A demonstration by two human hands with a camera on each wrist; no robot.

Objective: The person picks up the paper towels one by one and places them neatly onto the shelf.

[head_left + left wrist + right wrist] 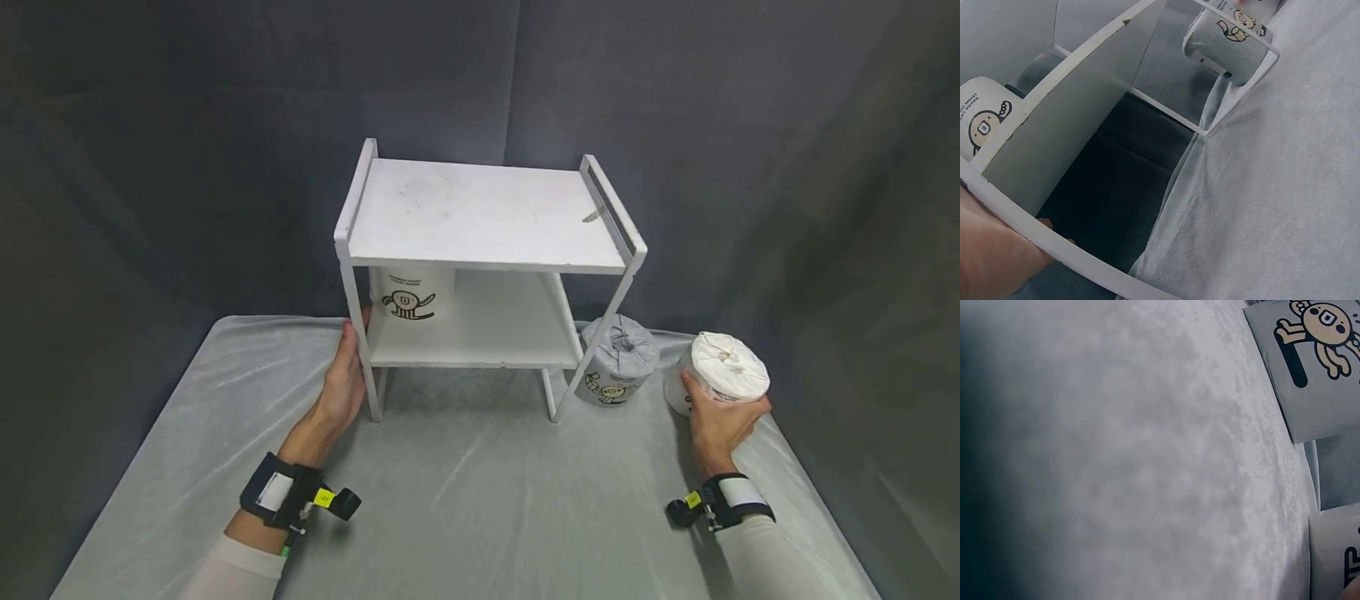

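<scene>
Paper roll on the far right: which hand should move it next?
Probably the right hand: it grips that roll. The left hand is far from it, holding the left side of the white shelf.

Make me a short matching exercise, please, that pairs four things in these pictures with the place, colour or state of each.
Column one
1) Left hand
2) Right hand
3) Rack
4) Backdrop

Column two
A) gripping a toilet roll
B) dark grey, hanging at the back
C) gripping a frame at its left side
D) white, with one level above another

Right pairs: 1-C, 2-A, 3-D, 4-B
</scene>
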